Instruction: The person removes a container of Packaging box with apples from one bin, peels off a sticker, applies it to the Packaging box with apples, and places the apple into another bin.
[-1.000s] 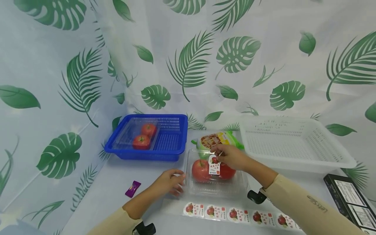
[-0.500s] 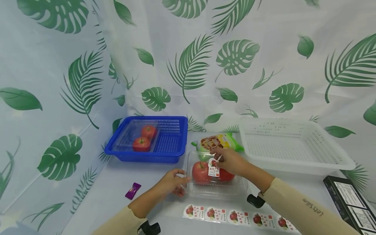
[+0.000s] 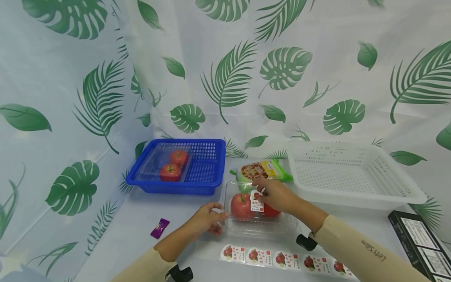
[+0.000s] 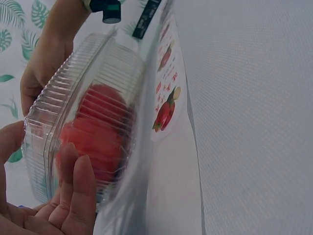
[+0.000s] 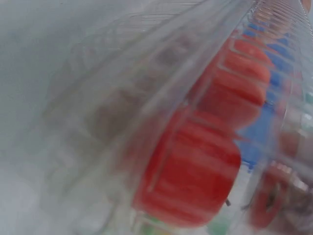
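Note:
A clear plastic clamshell box (image 3: 260,229) with two red apples (image 3: 241,206) inside lies on the table. My left hand (image 3: 208,220) holds the box at its left side; in the left wrist view, the thumb touches the lid's edge and the fingers (image 4: 84,191) lie against the side wall. Over the lid, my right hand (image 3: 278,192) pinches the upper end of a white apple sticker (image 3: 257,203). Whether the sticker's lower part touches the lid is hard to tell. In the right wrist view, the box wall and a red apple (image 5: 190,169) show, blurred.
A strip of several apple stickers (image 3: 259,256) lies in front of the box. Behind stands a blue basket (image 3: 176,188) with another box of apples. A green snack bag (image 3: 258,169), a white basket (image 3: 356,197), a purple wrapped candy (image 3: 160,228) and a black box (image 3: 421,244) are around.
My left hand has moved right a little, onto the left side of the clamshell box. My right hand with the sticker has stayed almost in place over the lid.

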A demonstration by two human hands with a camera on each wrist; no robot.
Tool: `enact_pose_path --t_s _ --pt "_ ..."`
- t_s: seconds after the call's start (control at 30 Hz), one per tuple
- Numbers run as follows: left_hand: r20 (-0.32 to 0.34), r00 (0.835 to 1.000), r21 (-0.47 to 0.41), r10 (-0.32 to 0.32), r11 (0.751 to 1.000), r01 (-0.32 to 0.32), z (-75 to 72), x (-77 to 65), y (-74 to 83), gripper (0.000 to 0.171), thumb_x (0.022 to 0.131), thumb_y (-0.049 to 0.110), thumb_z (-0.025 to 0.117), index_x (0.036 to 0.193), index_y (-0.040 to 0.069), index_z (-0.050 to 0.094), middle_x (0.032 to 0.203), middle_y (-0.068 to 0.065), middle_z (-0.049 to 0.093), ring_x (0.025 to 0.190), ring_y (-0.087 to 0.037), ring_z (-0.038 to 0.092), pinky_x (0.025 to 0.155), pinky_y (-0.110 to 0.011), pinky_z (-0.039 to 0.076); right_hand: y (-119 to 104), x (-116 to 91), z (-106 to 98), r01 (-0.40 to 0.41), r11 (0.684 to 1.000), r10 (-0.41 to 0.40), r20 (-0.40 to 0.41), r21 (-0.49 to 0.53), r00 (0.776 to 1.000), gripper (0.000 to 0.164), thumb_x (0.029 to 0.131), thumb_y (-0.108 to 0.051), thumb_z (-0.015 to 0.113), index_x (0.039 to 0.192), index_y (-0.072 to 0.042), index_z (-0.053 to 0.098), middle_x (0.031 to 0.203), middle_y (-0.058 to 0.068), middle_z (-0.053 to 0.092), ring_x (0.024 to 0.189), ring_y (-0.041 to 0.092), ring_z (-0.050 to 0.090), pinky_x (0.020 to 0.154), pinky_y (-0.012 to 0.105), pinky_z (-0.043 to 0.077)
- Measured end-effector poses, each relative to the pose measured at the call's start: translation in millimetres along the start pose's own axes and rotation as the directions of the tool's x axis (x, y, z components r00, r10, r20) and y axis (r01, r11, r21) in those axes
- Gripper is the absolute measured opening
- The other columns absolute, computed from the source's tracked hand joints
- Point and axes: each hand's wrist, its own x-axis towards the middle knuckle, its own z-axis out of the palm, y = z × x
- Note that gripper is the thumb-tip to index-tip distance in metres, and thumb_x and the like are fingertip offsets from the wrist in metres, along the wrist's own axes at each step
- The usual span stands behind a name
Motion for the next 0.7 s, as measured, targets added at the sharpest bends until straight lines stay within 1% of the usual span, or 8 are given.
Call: enact_pose_path --t_s 0.1,0.2,0.3,0.4,0.5,0.6,0.7 --pt "-0.008 1.0 0.002 -0.004 1.0 0.004 0.1 0.9 -0.6 0.058 0.089 0.029 0.073 0.129 -0.002 0.045 0.087 -0.016 0.067 0.058 -0.02 0.063 0.059 -0.038 0.058 0 1 1 0.018 1.0 -0.018 -0.015 -0.025 1.0 0.033 0.087 -0.007 0.073 0.118 -0.015 0.063 0.1 -0.002 0.066 0.088 0.013 0.061 0.075 0.034 0.054" --pt "-0.012 1.0 0.009 -0.009 1.0 0.009 -0.2 2.0 -1.3 0.061 0.087 0.033 0.074 0.129 -0.001 0.046 0.086 -0.015 0.066 0.058 -0.02 0.064 0.059 -0.037 0.058 1 1 2 0.027 0.998 -0.029 -0.035 -0.063 0.999 0.032 0.087 -0.01 0.073 0.117 -0.014 0.064 0.104 -0.002 0.066 0.085 0.011 0.059 0.073 0.031 0.053" --pt "-0.011 1.0 0.022 -0.013 1.0 0.013 -0.7 2.2 -1.8 0.062 0.087 0.036 0.075 0.129 0.0 0.046 0.086 -0.014 0.066 0.058 -0.02 0.064 0.06 -0.037 0.058 1 1 3 0.058 0.991 -0.065 -0.051 -0.117 0.997 0.029 0.087 -0.012 0.074 0.115 -0.012 0.066 0.108 -0.001 0.064 0.083 0.012 0.058 0.072 0.031 0.052" --pt "-0.003 1.0 0.02 -0.006 1.0 0.006 -1.3 2.0 -2.8 0.061 0.087 0.036 0.074 0.128 0.0 0.046 0.085 -0.014 0.066 0.058 -0.021 0.063 0.06 -0.037 0.058 2 0 5 0.088 0.981 -0.101 -0.068 -0.174 0.993 0.024 0.087 -0.013 0.074 0.11 -0.012 0.068 0.109 -0.001 0.063 0.089 0.015 0.06 0.077 0.035 0.053" --pt "0.009 1.0 0.012 0.005 1.0 -0.005 -1.7 1.3 -4.2 0.06 0.088 0.035 0.073 0.128 0.0 0.046 0.086 -0.015 0.066 0.058 -0.02 0.063 0.06 -0.037 0.058 2 -1 8 0.091 0.973 -0.11 -0.079 -0.213 0.991 0.021 0.086 -0.013 0.075 0.106 -0.015 0.07 0.109 -0.002 0.064 0.096 0.017 0.062 0.082 0.037 0.054" --pt "0.016 1.0 0.003 0.012 1.0 -0.012 -1.5 0.5 -4.7 0.059 0.089 0.035 0.073 0.128 0.0 0.045 0.088 -0.016 0.066 0.059 -0.02 0.063 0.06 -0.037 0.058 1 -2 11 0.078 0.966 -0.099 -0.077 -0.245 0.992 0.02 0.087 -0.014 0.074 0.107 -0.017 0.071 0.108 -0.003 0.065 0.098 0.017 0.062 0.084 0.038 0.053" --pt "0.015 1.0 -0.004 0.011 1.0 -0.011 -0.8 0.4 -5.2 0.06 0.089 0.034 0.072 0.13 0.0 0.044 0.09 -0.017 0.066 0.059 -0.02 0.063 0.06 -0.038 0.058 -1 -4 13 0.079 0.955 -0.103 -0.071 -0.287 0.992 0.022 0.089 -0.015 0.073 0.111 -0.016 0.07 0.11 -0.002 0.066 0.104 0.019 0.061 0.089 0.04 0.051"
